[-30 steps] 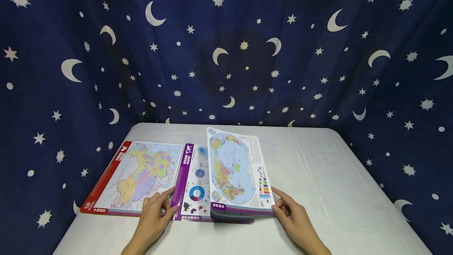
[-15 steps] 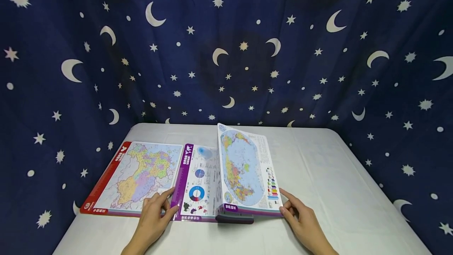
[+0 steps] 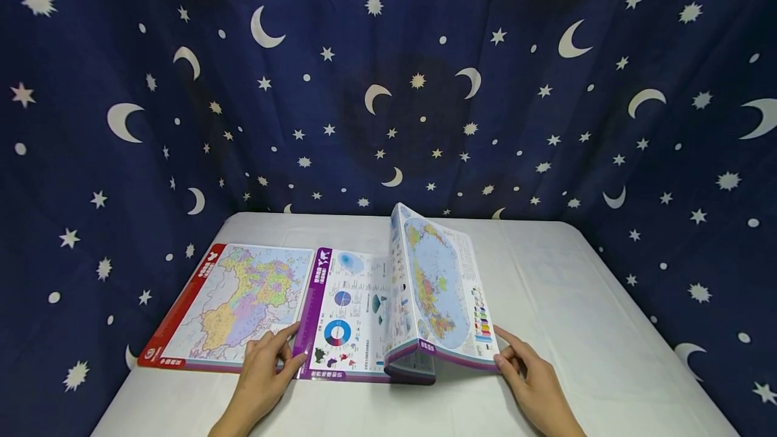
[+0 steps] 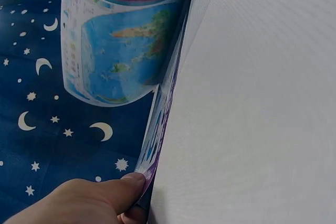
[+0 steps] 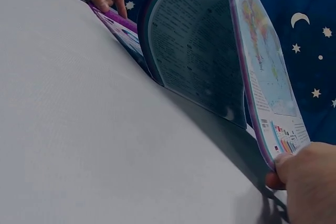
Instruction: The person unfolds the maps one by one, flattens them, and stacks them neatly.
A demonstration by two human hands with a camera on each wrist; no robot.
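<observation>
A folding world map (image 3: 446, 288) with a purple border stands partly unfolded at the middle of the table. Its left panel (image 3: 349, 319), with charts and small pictures, lies flat, while the middle bends up into a raised fold. My left hand (image 3: 264, 366) pinches the purple left edge near its lower corner; thumb on top, a finger beneath, in the left wrist view. With thumb and fingers my right hand (image 3: 534, 380) pinches the right edge of the map panel, lifted off the table. Dark text print (image 5: 194, 45) on the map's underside shows in the right wrist view.
A red-bordered map of China (image 3: 255, 299) lies flat to the left, against the purple map and beside my left hand. The white-covered table (image 3: 577, 302) extends to the right. Behind it hangs a dark blue curtain (image 3: 340, 106) with moons and stars.
My right hand has moved right with the map's panel edge. The fold has risen and shifted right, uncovering more of the left panel. My left hand has stayed in place.
</observation>
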